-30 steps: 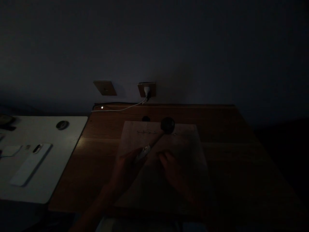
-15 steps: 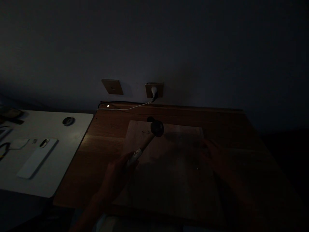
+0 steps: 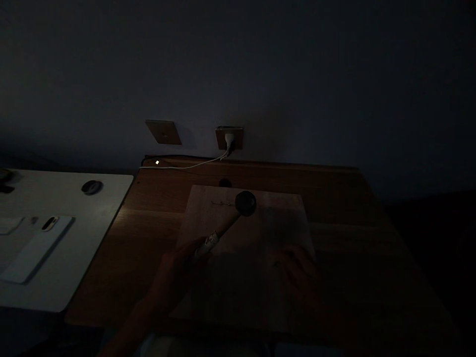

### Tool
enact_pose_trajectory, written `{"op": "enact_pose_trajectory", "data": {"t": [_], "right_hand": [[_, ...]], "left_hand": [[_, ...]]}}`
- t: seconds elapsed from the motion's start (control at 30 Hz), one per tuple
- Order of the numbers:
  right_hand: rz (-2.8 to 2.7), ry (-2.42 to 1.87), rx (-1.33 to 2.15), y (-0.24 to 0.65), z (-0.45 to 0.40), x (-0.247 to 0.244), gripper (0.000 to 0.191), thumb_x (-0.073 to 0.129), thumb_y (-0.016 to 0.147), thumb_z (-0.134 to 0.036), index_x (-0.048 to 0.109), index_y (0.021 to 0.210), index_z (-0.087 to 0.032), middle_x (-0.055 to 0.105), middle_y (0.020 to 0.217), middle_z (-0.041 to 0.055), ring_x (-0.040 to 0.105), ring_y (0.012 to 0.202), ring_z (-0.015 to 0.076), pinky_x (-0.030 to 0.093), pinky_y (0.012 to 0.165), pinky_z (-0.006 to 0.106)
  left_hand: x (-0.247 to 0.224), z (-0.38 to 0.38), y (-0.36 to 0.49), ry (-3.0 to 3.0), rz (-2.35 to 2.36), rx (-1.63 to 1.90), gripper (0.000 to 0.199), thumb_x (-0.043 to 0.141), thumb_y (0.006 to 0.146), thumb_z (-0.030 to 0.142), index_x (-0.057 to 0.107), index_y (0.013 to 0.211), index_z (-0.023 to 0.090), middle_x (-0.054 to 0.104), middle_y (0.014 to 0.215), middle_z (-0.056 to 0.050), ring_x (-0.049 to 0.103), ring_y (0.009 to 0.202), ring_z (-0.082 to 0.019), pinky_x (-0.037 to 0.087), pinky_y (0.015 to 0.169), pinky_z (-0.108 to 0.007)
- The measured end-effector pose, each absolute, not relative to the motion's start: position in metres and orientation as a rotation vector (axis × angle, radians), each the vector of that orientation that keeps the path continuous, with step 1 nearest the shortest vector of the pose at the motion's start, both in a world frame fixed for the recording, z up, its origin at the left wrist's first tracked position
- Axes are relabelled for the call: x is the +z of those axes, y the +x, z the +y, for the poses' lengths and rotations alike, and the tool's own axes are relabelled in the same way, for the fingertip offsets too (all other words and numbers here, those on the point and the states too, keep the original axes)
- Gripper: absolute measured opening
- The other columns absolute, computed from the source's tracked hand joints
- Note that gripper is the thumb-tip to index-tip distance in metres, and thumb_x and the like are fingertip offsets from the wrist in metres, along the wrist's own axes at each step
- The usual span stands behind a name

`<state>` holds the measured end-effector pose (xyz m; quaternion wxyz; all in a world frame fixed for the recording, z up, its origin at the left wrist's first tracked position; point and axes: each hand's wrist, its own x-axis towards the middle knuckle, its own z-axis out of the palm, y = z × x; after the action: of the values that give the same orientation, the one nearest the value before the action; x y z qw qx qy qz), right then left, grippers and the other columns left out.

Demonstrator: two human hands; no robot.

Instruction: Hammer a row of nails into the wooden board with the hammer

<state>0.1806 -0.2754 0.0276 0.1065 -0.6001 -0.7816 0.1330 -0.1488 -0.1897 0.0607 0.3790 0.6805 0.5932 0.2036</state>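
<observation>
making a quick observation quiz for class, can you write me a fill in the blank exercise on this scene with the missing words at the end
1. The left hand grips the mallet, whose head is ____ (light or dark).
2. As pictured, the right hand is at the ____ (left or right) side of the board.
3. The phone lies to the ____ (left or right) of the board.
4. The table under the phone is ____ (black or white).

Missing words: dark; right; left; white
</observation>
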Motion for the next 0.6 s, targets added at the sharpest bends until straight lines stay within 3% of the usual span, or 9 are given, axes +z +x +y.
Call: {"op": "enact_pose_trajectory", "data": {"t": [0.1,0.23,0.4,0.5,0.6], "right_hand": [[-2.463,-1.695,0.357,0.175,-0.263,0.024,0.049,0.055,0.085,-0.003,0.073,0.12,-0.032,0.073,0.122,0.0071,0.068,0.114,0.0295,0.062,0.092,0.044],[-2.499,-1.651,0.397,0.175,-0.246,0.014,0.044,0.059,0.079,0.0,0.074,0.111,-0.027,0.074,0.109,0.0078,0.071,0.102,0.0286,0.062,0.082,0.042],[-1.971,-1.704,0.631,0.204,-0.194,0.019,0.02,0.061,0.086,-0.021,0.077,0.096,-0.027,0.076,0.095,0.0064,0.072,0.08,0.0249,0.06,0.071,0.041],[-1.748,-1.774,0.558,0.225,-0.157,0.02,0.023,0.059,0.088,-0.034,0.075,0.102,-0.025,0.078,0.108,0.0109,0.074,0.098,0.0296,0.06,0.087,0.048],[-1.595,-1.817,0.536,0.233,-0.136,0.012,0.027,0.057,0.089,-0.044,0.075,0.098,-0.026,0.079,0.106,0.0125,0.074,0.097,0.0303,0.059,0.09,0.049]], "left_hand": [[0.061,-0.192,-0.147,1.748,1.501,0.545,0.04,0.065,0.089,0.042,0.081,0.12,0.024,0.085,0.105,-0.002,0.082,0.083,-0.021,0.063,0.072,-0.023],[0.057,-0.196,-0.148,1.735,1.491,0.517,0.038,0.064,0.09,0.039,0.081,0.122,0.025,0.085,0.106,-0.001,0.082,0.086,-0.022,0.064,0.075,-0.023],[0.048,-0.201,-0.157,1.728,1.498,0.518,0.041,0.064,0.091,0.04,0.079,0.127,0.026,0.084,0.11,-0.001,0.082,0.088,-0.022,0.064,0.077,-0.025],[0.047,-0.201,-0.161,1.708,1.529,0.487,0.043,0.063,0.091,0.04,0.079,0.128,0.025,0.084,0.11,-0.001,0.082,0.088,-0.022,0.065,0.077,-0.026],[0.049,-0.199,-0.161,1.689,1.521,0.479,0.043,0.063,0.09,0.039,0.079,0.128,0.026,0.083,0.114,0.001,0.082,0.092,-0.022,0.064,0.078,-0.024]]}}
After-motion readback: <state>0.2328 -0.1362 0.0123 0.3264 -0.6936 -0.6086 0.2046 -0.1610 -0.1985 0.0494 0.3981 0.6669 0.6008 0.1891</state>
